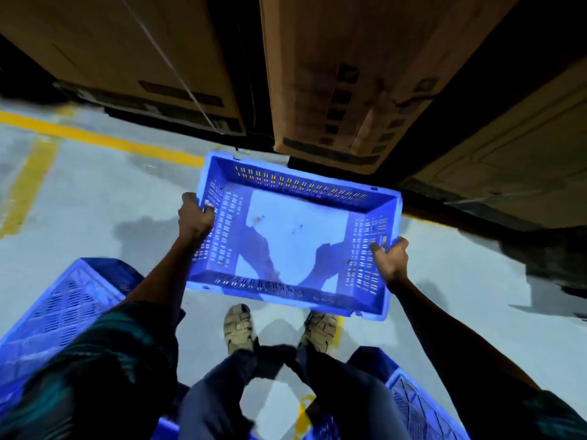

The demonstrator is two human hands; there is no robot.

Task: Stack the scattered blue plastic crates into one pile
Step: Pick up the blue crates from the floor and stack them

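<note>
I hold an empty blue plastic crate [293, 236] with slotted walls in front of me, above the floor, open side up. My left hand [194, 215] grips its left short wall at the rim. On the opposite short wall my right hand [391, 260] is closed over the rim. Another blue crate [60, 315] lies at the lower left, partly behind my left sleeve. More blue crate parts [419, 404] show at the lower right and along the bottom edge behind my legs.
Large cardboard boxes [343, 74] stand close ahead, just beyond the held crate, with another box [133, 52] to their left. Yellow lines [95, 138] mark the grey floor on the left. My feet in sandals [239, 328] stand below the crate.
</note>
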